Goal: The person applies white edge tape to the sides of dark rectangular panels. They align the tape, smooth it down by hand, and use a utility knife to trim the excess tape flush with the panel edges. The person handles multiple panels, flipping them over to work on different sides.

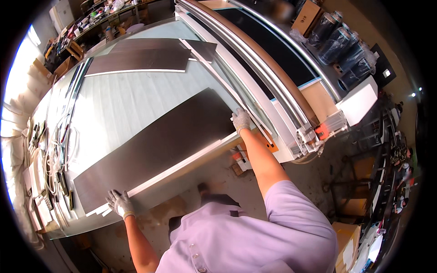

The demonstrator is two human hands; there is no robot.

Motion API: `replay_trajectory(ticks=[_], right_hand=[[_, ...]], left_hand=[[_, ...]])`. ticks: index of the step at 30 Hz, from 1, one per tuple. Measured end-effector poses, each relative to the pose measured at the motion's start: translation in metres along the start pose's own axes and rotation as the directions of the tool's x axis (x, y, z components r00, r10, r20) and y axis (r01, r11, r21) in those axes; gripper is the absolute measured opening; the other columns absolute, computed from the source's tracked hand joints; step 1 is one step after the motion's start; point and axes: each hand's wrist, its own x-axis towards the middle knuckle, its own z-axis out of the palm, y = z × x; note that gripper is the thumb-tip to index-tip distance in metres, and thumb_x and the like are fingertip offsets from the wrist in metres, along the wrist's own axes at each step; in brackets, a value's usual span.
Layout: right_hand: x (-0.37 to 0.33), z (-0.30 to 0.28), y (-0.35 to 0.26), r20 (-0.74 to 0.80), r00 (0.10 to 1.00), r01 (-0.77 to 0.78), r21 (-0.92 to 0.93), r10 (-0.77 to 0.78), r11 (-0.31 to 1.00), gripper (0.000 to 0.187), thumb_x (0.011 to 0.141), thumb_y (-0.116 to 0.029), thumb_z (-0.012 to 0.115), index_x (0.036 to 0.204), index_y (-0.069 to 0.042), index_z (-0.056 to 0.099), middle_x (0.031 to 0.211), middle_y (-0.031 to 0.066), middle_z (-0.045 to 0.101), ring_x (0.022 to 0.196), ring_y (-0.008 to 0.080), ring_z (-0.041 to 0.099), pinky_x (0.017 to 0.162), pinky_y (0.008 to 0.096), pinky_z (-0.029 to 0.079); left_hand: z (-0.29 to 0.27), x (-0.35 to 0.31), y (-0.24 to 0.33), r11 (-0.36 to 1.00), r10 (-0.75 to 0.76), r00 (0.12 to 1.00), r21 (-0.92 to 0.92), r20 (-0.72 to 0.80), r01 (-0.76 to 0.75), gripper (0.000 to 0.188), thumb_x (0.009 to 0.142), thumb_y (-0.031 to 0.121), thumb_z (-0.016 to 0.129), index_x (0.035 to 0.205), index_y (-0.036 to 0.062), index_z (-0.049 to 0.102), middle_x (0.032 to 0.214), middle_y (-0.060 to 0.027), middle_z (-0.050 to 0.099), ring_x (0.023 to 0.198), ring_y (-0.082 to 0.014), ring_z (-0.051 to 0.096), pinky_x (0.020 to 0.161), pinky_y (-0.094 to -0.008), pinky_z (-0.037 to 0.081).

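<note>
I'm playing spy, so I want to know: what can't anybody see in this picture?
All in the head view:
- Underside of the near dark panel: its own top hides it.
- Fingernails on the left hand and right hand: gloves cover them.
- Brown roller's far end: cut off by the top edge.
- Patch near the top: too blurred.
- Far clutter: too small to name.

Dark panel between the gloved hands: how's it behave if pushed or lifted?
The dark panel likely slides rather than rolls or tips: it's broad and lies flat. Its smooth-looking face may be slippery. Lifted by one end, it might sag, given its length.
</note>
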Motion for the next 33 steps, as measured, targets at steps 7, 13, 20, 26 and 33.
replay_trajectory(ticks=[7, 13, 20, 26, 33], right_hand=[[-0.016, -0.007, -0.015, 0.084, 0.996, -0.005, -0.059, 0.01, 0.998, 0.035, 0.084, -0.026, 0.072, 0.109, -0.003, 0.067, 0.097, 0.02, 0.068, 0.098, 0.0371, 0.065, 0.085, 0.0455, 0.052], [-0.058, -0.071, -0.004, 0.4, 0.916, -0.004, 0.003, 0.003, 1.0, 0.03, 0.085, -0.027, 0.07, 0.1, -0.001, 0.065, 0.084, 0.0189, 0.066, 0.085, 0.0396, 0.065, 0.077, 0.0468, 0.051], [-0.038, -0.035, -0.121, 0.252, 0.727, 0.636, 0.105, -0.639, 0.764, 0.054, 0.092, -0.033, 0.065, 0.139, -0.01, 0.053, 0.138, 0.0156, 0.053, 0.133, 0.0368, 0.045, 0.111, 0.0491, 0.035], [-0.025, 0.014, -0.143, 0.363, 0.681, 0.69, -0.029, -0.636, 0.723, 0.06, 0.095, -0.039, 0.059, 0.145, -0.008, 0.045, 0.137, 0.0162, 0.054, 0.135, 0.0376, 0.042, 0.116, 0.0506, 0.027], [-0.082, -0.059, -0.091, 0.478, 0.599, 0.656, 0.166, -0.642, 0.736, 0.063, 0.091, -0.026, 0.062, 0.147, -0.005, 0.043, 0.143, 0.0176, 0.05, 0.139, 0.0373, 0.039, 0.118, 0.0512, 0.026]], left_hand=[[0.008, -0.024, 0.034, 0.965, 0.249, 0.967, -0.073, -0.056, -0.253, 0.075, 0.097, 0.058, 0.046, 0.152, 0.0087, 0.041, 0.161, -0.0089, 0.035, 0.147, -0.036, 0.03, 0.122, -0.0509, 0.016], [-0.031, -0.07, 0.052, 0.851, 0.455, 0.888, -0.264, -0.059, -0.454, 0.077, 0.079, 0.039, 0.071, 0.146, 0.0069, 0.047, 0.151, -0.0142, 0.046, 0.134, -0.0388, 0.042, 0.116, -0.0517, 0.028], [-0.035, -0.068, 0.03, 0.797, 0.577, 0.811, -0.149, -0.096, -0.585, 0.093, 0.073, 0.038, 0.076, 0.151, 0.0053, 0.036, 0.157, -0.0231, 0.031, 0.145, -0.0459, 0.027, 0.12, -0.0554, 0.019], [-0.031, -0.033, 0.056, 0.755, 0.642, 0.764, -0.12, -0.059, -0.644, 0.107, 0.068, 0.065, 0.073, 0.152, 0.0083, 0.036, 0.159, -0.0209, 0.029, 0.147, -0.0431, 0.025, 0.121, -0.0564, 0.016], [-0.026, -0.08, 0.055, 0.746, 0.658, 0.751, -0.196, 0.062, -0.637, 0.111, 0.064, 0.059, 0.079, 0.153, 0.0091, 0.035, 0.161, -0.0217, 0.025, 0.148, -0.045, 0.021, 0.121, -0.0567, 0.017]])
